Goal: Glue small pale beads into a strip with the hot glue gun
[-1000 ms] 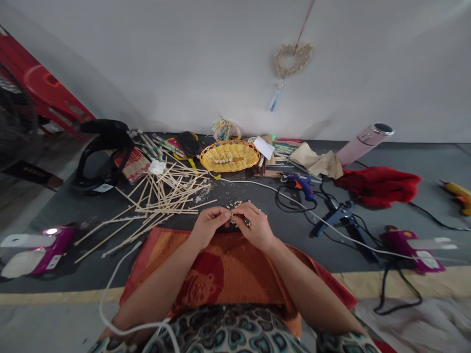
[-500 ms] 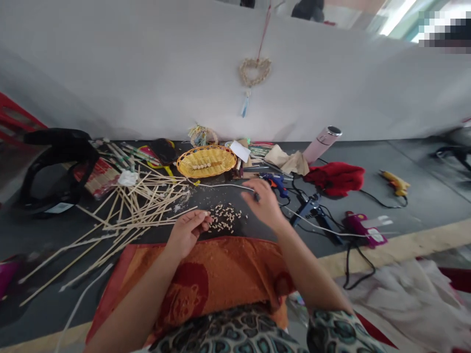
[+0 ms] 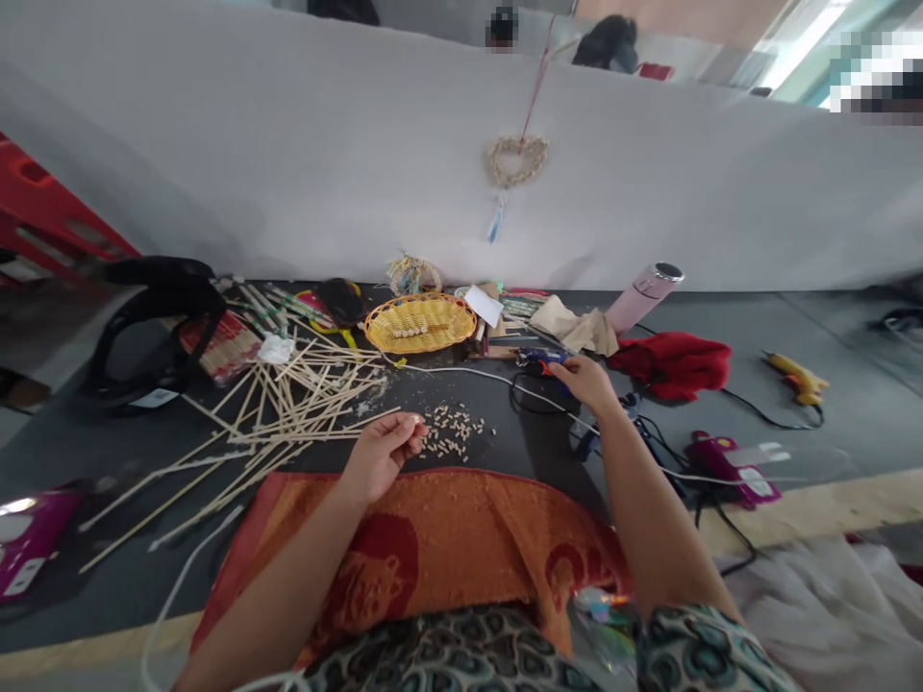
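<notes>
One bit [image 3: 416, 420] pinched by left hand [image 3: 385, 452], before the basket [image 3: 433, 312]; right hand [image 3: 587, 383] at glue gun [image 3: 539, 356], right of basket, grip unclear.

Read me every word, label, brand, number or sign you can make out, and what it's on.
None can be read.
White label on the black object: too small.
Red-and-white pack: any print too blurred.
Purple devices, left and right: pale patches, nothing legible.
Blue glue gun by the right hand: no readable marking.
</notes>
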Action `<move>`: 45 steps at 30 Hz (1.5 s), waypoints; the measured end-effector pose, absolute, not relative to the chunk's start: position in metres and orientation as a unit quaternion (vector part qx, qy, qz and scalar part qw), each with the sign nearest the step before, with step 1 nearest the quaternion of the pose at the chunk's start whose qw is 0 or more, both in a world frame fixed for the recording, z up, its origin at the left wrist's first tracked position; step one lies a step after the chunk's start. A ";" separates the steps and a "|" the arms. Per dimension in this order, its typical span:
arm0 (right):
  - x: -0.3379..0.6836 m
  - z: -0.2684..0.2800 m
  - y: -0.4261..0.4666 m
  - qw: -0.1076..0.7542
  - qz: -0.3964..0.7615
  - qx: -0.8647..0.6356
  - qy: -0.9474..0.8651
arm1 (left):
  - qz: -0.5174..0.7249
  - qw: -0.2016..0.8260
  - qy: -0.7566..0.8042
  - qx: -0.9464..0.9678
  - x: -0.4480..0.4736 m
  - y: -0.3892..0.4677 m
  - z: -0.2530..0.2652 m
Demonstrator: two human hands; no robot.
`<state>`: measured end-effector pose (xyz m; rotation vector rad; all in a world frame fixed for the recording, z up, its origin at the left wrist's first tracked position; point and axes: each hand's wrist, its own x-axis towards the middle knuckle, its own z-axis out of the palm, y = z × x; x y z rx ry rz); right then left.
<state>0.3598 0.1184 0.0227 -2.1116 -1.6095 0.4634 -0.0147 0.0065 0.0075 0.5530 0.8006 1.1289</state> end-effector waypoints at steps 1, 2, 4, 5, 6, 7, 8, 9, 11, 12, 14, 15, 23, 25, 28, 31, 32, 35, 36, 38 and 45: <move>0.359 0.026 0.119 0.247 0.185 -0.756 -0.577 | 0.515 0.736 0.362 0.250 -0.015 0.007 0.007; 0.358 0.029 0.118 0.276 0.203 -0.746 -0.571 | 0.516 0.736 0.360 0.249 -0.015 0.007 0.007; 0.354 0.037 0.114 0.329 0.241 -0.723 -0.558 | 0.518 0.737 0.356 0.248 -0.016 0.007 0.006; 0.351 0.041 0.110 0.350 0.258 -0.711 -0.553 | 0.518 0.738 0.353 0.249 -0.016 0.007 0.006; 0.347 0.045 0.105 0.370 0.281 -0.696 -0.548 | 0.517 0.739 0.350 0.251 -0.017 0.008 0.005; 0.340 0.049 0.097 0.388 0.307 -0.679 -0.543 | 0.516 0.741 0.348 0.251 -0.017 0.008 0.005; 0.332 0.052 0.088 0.403 0.337 -0.658 -0.539 | 0.515 0.743 0.345 0.250 -0.018 0.008 0.005; 0.322 0.056 0.078 0.439 0.414 -0.611 -0.513 | 0.514 0.746 0.343 0.247 -0.018 0.008 0.005; 0.300 0.060 0.057 0.476 0.517 -0.531 -0.474 | 0.513 0.749 0.340 0.245 -0.018 0.008 0.005; 0.288 0.062 0.046 0.484 0.543 -0.495 -0.476 | 0.513 0.750 0.339 0.245 -0.018 0.008 0.005; 0.267 0.061 0.030 0.460 0.583 -0.435 -0.509 | 0.512 0.751 0.337 0.246 -0.017 0.009 0.006; 0.259 0.058 0.024 0.450 0.593 -0.410 -0.527 | 0.512 0.751 0.336 0.245 -0.017 0.009 0.006; 0.235 0.030 0.014 0.396 0.601 -0.357 -0.595 | 0.511 0.753 0.341 0.234 -0.014 0.009 0.003; 0.233 0.030 0.013 0.393 0.600 -0.352 -0.602 | 0.514 0.753 0.337 0.234 -0.014 0.009 0.003; 0.231 0.032 0.011 0.393 0.596 -0.347 -0.608 | 0.510 0.757 0.332 0.236 -0.014 0.009 0.003; 0.230 0.031 0.012 0.382 0.595 -0.340 -0.620 | 0.510 0.757 0.334 0.234 -0.014 0.009 0.003; 0.230 0.030 0.012 0.377 0.595 -0.340 -0.623 | 0.511 0.757 0.335 0.233 -0.014 0.009 0.003; 0.229 0.028 0.012 0.367 0.591 -0.343 -0.631 | 0.511 0.755 0.341 0.230 -0.014 0.009 0.002; 0.228 0.027 0.012 0.368 0.591 -0.343 -0.631 | 0.510 0.755 0.341 0.230 -0.014 0.009 0.002; 0.228 0.027 0.012 0.371 0.592 -0.341 -0.629 | 0.509 0.757 0.337 0.233 -0.014 0.008 0.003; 0.227 0.030 0.012 0.360 0.587 -0.348 -0.636 | 0.505 0.753 0.351 0.235 -0.014 0.008 0.005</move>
